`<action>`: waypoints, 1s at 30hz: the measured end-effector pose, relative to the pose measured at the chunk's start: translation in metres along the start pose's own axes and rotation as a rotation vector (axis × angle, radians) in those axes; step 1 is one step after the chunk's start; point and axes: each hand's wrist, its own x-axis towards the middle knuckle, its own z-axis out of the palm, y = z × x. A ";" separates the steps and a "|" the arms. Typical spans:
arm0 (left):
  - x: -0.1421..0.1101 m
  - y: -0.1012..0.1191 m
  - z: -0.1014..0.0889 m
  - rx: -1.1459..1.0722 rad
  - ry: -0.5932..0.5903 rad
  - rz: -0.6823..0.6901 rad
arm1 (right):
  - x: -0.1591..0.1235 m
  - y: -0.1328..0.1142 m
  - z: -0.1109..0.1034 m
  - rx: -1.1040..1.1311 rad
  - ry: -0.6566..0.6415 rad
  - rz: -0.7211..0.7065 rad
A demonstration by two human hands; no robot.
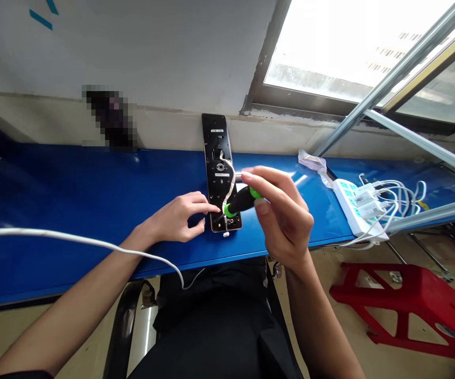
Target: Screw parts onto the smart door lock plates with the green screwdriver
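Black and probably rigid, the long rectangular panel (215, 185) on the blue counter (73, 184) should suit an edge hold sparing its pliable white cable (233, 178), left hand (178, 217) at its lower end, fingers parted, right hand (286, 218) gripping a black-and-green screwdriver (242, 200).

From afar I am viewing two bare hands: the left hand (184, 217) is showing slim fingers, and the right hand (286, 216) is showing a thumbnail. Behind them, the left forearm (87, 287) and right forearm (316, 321) are appearing bare and slender. Far behind the left hand, a black sleeve (24, 375) is just showing its edge. Below and between both hands, black clothing (215, 326) is covering the body, creasing softly.
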 end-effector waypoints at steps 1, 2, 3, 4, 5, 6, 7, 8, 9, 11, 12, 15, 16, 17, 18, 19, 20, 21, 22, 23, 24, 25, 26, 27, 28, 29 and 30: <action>0.000 0.000 0.000 -0.002 0.001 -0.003 | 0.001 0.000 0.000 0.044 -0.033 0.008; 0.000 -0.001 0.000 -0.007 0.002 -0.005 | 0.002 0.000 0.000 0.090 -0.050 0.013; 0.001 -0.001 0.001 -0.015 0.000 -0.006 | 0.002 0.001 0.000 0.124 -0.046 0.015; 0.001 -0.001 0.001 -0.025 -0.001 -0.005 | 0.002 0.003 0.001 0.137 -0.022 0.015; 0.001 -0.002 0.001 -0.036 -0.001 -0.005 | 0.003 0.004 0.001 0.130 0.017 0.012; 0.001 -0.002 0.002 -0.045 -0.001 -0.008 | 0.002 0.006 0.002 0.109 0.064 0.006; 0.001 -0.002 0.002 -0.056 -0.001 -0.015 | 0.002 0.008 0.003 0.079 0.109 -0.001; 0.001 -0.003 0.003 -0.066 0.003 -0.022 | 0.002 0.009 0.003 0.048 0.142 -0.007; 0.001 -0.003 0.003 -0.079 0.011 -0.031 | 0.001 0.010 0.004 0.018 0.157 -0.011; 0.001 -0.005 0.004 -0.104 0.037 -0.058 | 0.000 0.011 0.004 -0.021 0.133 -0.008; 0.000 -0.005 0.004 -0.116 0.054 -0.073 | 0.000 0.011 0.005 -0.022 0.102 -0.007; 0.001 -0.006 0.004 -0.129 0.087 -0.124 | 0.000 0.009 0.006 0.064 0.023 0.001; 0.001 -0.007 0.004 -0.127 0.088 -0.142 | 0.001 0.009 0.006 0.096 0.025 0.004; 0.002 -0.007 0.004 -0.126 0.084 -0.159 | 0.001 0.009 0.007 0.111 0.042 0.006; 0.002 -0.006 0.004 -0.126 0.077 -0.177 | 0.002 0.010 0.007 0.106 0.071 0.008; 0.003 -0.006 0.005 -0.127 0.068 -0.195 | 0.002 0.010 0.007 0.084 0.108 0.004; 0.003 -0.007 0.005 -0.129 0.063 -0.211 | 0.002 0.011 0.007 0.055 0.143 -0.003; 0.004 -0.007 0.006 -0.130 0.058 -0.222 | 0.003 0.011 0.007 0.028 0.161 -0.006; 0.004 -0.007 0.006 -0.132 0.053 -0.231 | 0.003 0.010 0.006 0.009 0.160 -0.003; 0.004 -0.007 0.007 -0.134 0.048 -0.236 | 0.003 0.010 0.006 0.003 0.136 0.008; 0.004 -0.008 0.007 -0.141 0.041 -0.239 | 0.003 0.009 0.005 0.018 0.096 0.020; 0.004 -0.008 0.008 -0.150 0.036 -0.241 | 0.003 0.008 0.005 0.050 0.050 0.030; 0.005 -0.009 0.008 -0.160 0.030 -0.244 | 0.002 0.008 0.005 0.090 0.006 0.041; 0.005 -0.009 0.008 -0.171 0.025 -0.248 | 0.002 0.007 0.005 0.131 -0.021 0.050; 0.005 -0.009 0.008 -0.179 0.020 -0.252 | 0.002 0.007 0.005 0.167 -0.026 0.055; 0.006 -0.009 0.007 -0.185 0.015 -0.257 | 0.002 0.008 0.006 0.184 -0.012 0.055; 0.006 -0.008 0.007 -0.189 0.012 -0.262 | 0.002 0.008 0.006 0.178 0.018 0.049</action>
